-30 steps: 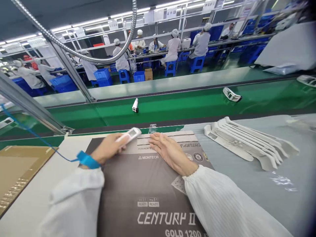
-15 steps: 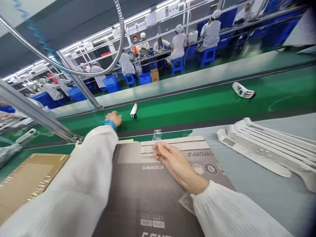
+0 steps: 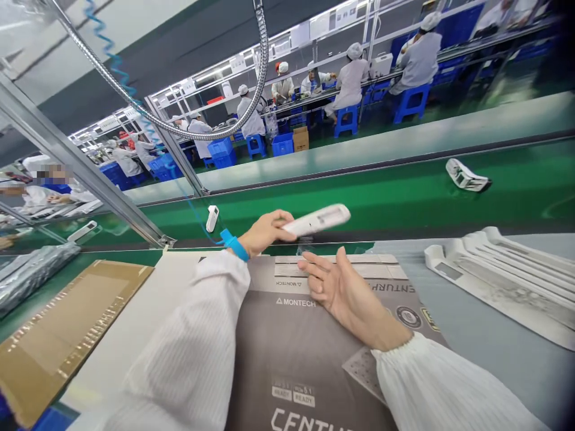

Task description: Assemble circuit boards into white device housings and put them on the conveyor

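My left hand (image 3: 265,230), with a blue strap (image 3: 234,245) round its wrist, is closed on one end of a long white plastic device (image 3: 317,219). It holds the device level above the far edge of a grey printed box (image 3: 296,347). My right hand (image 3: 344,290) hovers just under the device, over the box, with its fingers spread and nothing in them.
A green conveyor belt (image 3: 395,200) runs past the box and carries a small white device (image 3: 212,218) and another white part (image 3: 465,176). White shells (image 3: 498,272) are stacked at the right, and flat cardboard (image 3: 67,323) lies at the left. Other workers sit at far benches.
My left arm stretched out over the belt, then came back, and now holds the white device above the box. My right hand lifted off the box and opened its fingers.
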{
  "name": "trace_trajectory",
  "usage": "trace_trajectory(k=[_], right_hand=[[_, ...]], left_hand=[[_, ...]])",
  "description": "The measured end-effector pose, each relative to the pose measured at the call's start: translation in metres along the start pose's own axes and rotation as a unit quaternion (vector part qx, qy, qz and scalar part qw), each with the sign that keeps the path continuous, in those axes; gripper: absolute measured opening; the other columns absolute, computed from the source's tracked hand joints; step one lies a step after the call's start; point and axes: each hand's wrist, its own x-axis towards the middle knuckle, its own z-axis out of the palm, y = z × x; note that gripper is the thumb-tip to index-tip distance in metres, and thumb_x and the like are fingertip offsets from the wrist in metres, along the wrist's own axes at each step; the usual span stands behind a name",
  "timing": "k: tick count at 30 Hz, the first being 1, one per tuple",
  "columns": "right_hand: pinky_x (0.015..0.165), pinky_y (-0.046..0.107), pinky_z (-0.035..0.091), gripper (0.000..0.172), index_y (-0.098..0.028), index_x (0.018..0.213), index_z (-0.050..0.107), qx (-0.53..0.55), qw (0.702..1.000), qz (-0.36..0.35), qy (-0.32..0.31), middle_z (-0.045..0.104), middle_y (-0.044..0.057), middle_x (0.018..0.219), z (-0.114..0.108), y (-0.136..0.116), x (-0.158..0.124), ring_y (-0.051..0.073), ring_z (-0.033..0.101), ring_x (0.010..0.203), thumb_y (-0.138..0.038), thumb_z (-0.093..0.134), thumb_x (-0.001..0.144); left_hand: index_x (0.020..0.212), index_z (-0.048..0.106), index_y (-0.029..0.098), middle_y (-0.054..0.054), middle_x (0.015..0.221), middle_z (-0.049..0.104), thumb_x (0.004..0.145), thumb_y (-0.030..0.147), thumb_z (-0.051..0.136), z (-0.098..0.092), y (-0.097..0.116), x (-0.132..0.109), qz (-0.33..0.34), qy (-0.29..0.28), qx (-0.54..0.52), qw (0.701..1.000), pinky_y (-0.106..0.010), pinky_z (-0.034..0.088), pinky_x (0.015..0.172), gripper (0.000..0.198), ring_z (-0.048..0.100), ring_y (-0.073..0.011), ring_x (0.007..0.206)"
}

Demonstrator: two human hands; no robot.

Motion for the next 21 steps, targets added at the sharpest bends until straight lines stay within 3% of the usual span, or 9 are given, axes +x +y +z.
trace_trajectory(k=[2,3,7,8,11,13,18,20,21], right_hand=[[0.04,0.019,0.029,0.038,-0.019,0.1,0.067,-0.036,0.998,-0.001,-0.047,0.067,0.005,0.086,0.001,-0.003,-0.004,0.006,0.039,0.048,-0.054,0.063,0.085],[0.041,0.019,0.03,0.035,-0.019,0.101,0.066,-0.066,0.997,-0.009,-0.05,0.066,0.003,0.083,0.002,-0.002,-0.004,0.005,0.04,0.048,-0.05,0.066,0.084],[0.06,0.025,0.048,0.045,-0.025,0.108,0.055,-0.163,0.979,-0.121,0.031,0.066,-0.001,0.084,-0.003,0.01,0.003,0.012,0.058,0.064,-0.041,0.079,0.074],[0.067,0.029,0.051,0.05,-0.027,0.111,0.051,-0.181,0.97,-0.159,0.042,0.067,-0.001,0.088,-0.006,0.012,0.005,0.014,0.061,0.07,-0.042,0.08,0.073],[0.074,0.035,0.052,0.049,-0.028,0.116,0.048,-0.301,0.92,-0.241,0.066,0.065,0.002,0.097,-0.014,0.014,0.008,0.017,0.064,0.077,-0.048,0.073,0.079],[0.073,0.034,0.05,0.041,-0.027,0.117,0.053,-0.432,0.843,-0.299,0.116,0.063,0.003,0.101,-0.017,0.009,0.005,0.016,0.061,0.074,-0.047,0.066,0.084],[0.076,0.036,0.039,0.011,-0.025,0.095,0.065,-0.68,0.573,-0.437,0.141,0.065,0.003,0.095,-0.017,-0.007,-0.006,0.019,0.055,0.08,-0.032,0.056,0.094],[0.076,0.037,0.033,0.015,-0.024,0.084,0.065,-0.733,0.496,-0.441,0.144,0.067,0.002,0.091,-0.014,-0.007,-0.012,0.021,0.053,0.085,-0.029,0.055,0.095],[0.076,0.037,0.032,0.016,-0.024,0.081,0.064,-0.748,0.477,-0.439,0.142,0.067,0.001,0.091,-0.012,-0.005,-0.014,0.021,0.053,0.085,-0.028,0.055,0.095]], left_hand=[[0.1,0.062,0.017,-0.007,0.104,0.07,0.067,0.015,0.078,0.008,0.002,-0.033,0.064,-0.146,-0.091,0.983,-0.035,0.049,0.09,0.037,0.066,-0.02,0.097],[0.102,0.062,0.017,-0.009,0.111,0.068,0.067,0.016,0.078,0.014,0.0,-0.047,0.091,-0.157,-0.118,0.976,-0.035,0.048,0.094,0.038,0.064,-0.0207,0.103],[0.109,0.06,0.016,-0.013,0.118,0.063,0.084,0.032,0.066,0.047,-0.012,-0.086,0.083,0.068,-0.156,0.982,-0.034,0.048,0.093,0.031,0.061,-0.0207,0.108],[0.112,0.058,0.015,-0.013,0.113,0.065,0.087,0.037,0.061,0.054,-0.015,-0.091,0.059,0.075,-0.165,0.982,-0.033,0.051,0.086,0.033,0.064,-0.0202,0.1],[0.123,0.055,0.015,-0.009,0.094,0.068,0.091,0.04,0.055,0.068,-0.021,-0.103,0.016,0.005,-0.142,0.99,-0.029,0.051,0.062,0.041,0.062,-0.0151,0.065],[0.127,0.055,0.018,-0.008,0.099,0.068,0.091,0.034,0.053,0.067,-0.023,-0.107,0.035,0.016,-0.084,0.996,-0.028,0.049,0.058,0.039,0.057,-0.0122,0.057],[0.126,0.062,0.025,-0.003,0.096,0.07,0.092,0.029,0.051,0.055,-0.032,-0.107,0.094,0.018,0.011,0.995,-0.028,0.047,0.065,0.036,0.057,-0.0141,0.064],[0.121,0.066,0.024,-0.003,0.091,0.07,0.091,0.029,0.052,0.053,-0.036,-0.104,0.083,0.013,0.005,0.996,-0.026,0.045,0.062,0.034,0.056,-0.0146,0.064],[0.118,0.067,0.023,-0.003,0.088,0.069,0.09,0.03,0.052,0.054,-0.038,-0.103,0.066,0.018,-0.012,0.998,-0.026,0.045,0.059,0.032,0.056,-0.0146,0.063]])
